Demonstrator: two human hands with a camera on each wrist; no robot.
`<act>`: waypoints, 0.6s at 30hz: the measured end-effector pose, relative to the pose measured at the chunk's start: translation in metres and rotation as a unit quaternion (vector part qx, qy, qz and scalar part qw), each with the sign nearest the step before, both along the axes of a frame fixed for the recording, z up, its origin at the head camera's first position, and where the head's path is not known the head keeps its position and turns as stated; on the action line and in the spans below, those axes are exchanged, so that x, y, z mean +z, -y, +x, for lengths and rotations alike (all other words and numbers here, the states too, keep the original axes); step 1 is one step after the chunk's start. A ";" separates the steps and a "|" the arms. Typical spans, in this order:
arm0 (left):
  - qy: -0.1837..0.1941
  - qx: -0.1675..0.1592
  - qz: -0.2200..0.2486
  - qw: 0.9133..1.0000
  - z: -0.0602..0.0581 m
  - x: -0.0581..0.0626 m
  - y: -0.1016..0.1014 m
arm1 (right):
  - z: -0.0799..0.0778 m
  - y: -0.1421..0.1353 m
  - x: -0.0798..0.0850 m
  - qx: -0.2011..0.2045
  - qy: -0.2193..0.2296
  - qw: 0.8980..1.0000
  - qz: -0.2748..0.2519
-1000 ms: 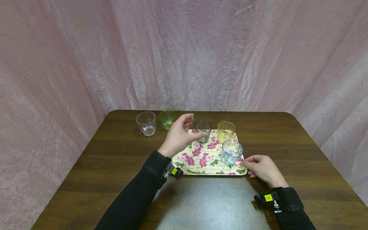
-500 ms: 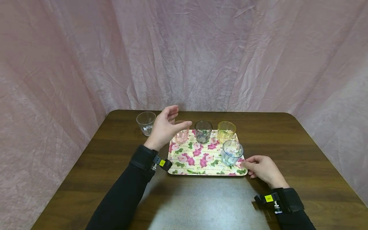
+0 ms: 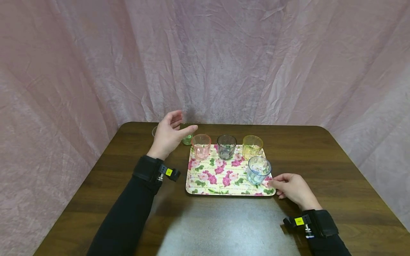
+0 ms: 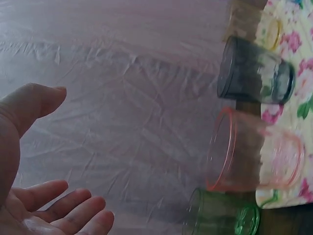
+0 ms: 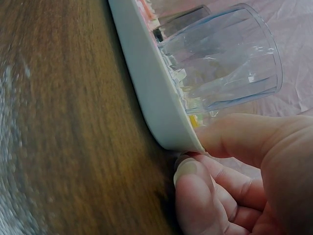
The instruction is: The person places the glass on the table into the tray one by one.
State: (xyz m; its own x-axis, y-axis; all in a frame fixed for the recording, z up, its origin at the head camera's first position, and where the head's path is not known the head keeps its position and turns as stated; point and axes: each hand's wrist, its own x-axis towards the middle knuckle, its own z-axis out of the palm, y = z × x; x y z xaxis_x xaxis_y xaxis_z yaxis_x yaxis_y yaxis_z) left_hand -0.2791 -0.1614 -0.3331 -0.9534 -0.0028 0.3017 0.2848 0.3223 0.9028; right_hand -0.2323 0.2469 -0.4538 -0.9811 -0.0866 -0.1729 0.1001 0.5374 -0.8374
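Observation:
My left hand (image 3: pixel 168 134) is raised over the table's back left, thumb and fingers spread apart and holding nothing. Just beyond its thumb stands a green glass (image 3: pixel 187 139), partly hidden by the hand. The hand also covers most of a clear glass, whose rim (image 3: pixel 154 131) shows at its left. With thumb and fingertips my right hand (image 3: pixel 294 188) pinches the near right corner of a floral tray (image 3: pixel 221 186). On this tray stand a pink glass (image 3: pixel 201 147), a grey glass (image 3: pixel 226 147) and a yellow glass (image 3: pixel 252 147) along the back, and a blue glass (image 3: pixel 258 171) at the right front.
The brown wooden table (image 3: pixel 326 170) extends around the tray, with a bright reflection in front. A pink curtain (image 3: pixel 224 64) hangs directly behind the table's back edge.
My left hand has moved left and back, away from the tray, uncovering the pink glass, which stands on the tray. My right hand stays at the tray's corner.

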 end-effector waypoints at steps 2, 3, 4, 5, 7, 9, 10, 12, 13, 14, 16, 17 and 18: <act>-0.001 0.007 -0.001 1.000 -0.003 0.000 0.004 | 0.000 -0.001 0.000 0.001 0.003 1.000 -0.001; -0.002 0.010 0.001 1.000 -0.005 0.000 0.006 | 0.000 -0.001 0.000 0.003 0.003 1.000 -0.001; -0.002 0.014 0.001 1.000 -0.007 -0.001 0.008 | -0.001 -0.002 0.000 0.003 0.004 1.000 -0.001; -0.004 0.017 0.002 1.000 -0.008 -0.001 0.010 | -0.001 -0.002 0.000 0.002 0.004 1.000 -0.002; -0.005 0.023 0.004 1.000 -0.011 -0.002 0.014 | -0.001 -0.003 0.000 0.004 0.003 1.000 -0.001; -0.004 0.031 0.004 0.999 -0.013 -0.003 0.019 | -0.001 -0.003 0.000 0.005 0.001 1.000 0.000; -0.003 0.035 0.004 0.999 -0.014 -0.004 0.021 | -0.001 -0.003 0.000 0.005 0.001 1.000 0.000; -0.001 0.044 0.005 0.999 -0.017 -0.005 0.025 | -0.001 -0.002 0.001 0.006 0.001 1.000 0.001; 0.000 0.051 0.004 0.999 -0.018 -0.006 0.028 | -0.001 -0.002 0.001 0.005 0.001 1.000 0.001; 0.000 0.058 0.002 0.998 -0.020 -0.007 0.031 | -0.001 -0.002 0.001 0.006 0.001 1.000 0.002; 0.001 0.070 0.000 0.998 -0.023 -0.009 0.036 | -0.001 -0.002 0.001 0.006 0.001 1.000 0.003; 0.003 0.078 -0.003 0.997 -0.024 -0.010 0.038 | -0.001 -0.002 0.000 0.005 0.001 1.000 0.003; 0.004 0.085 -0.005 0.996 -0.025 -0.012 0.041 | -0.001 -0.002 0.000 0.005 0.002 1.000 0.004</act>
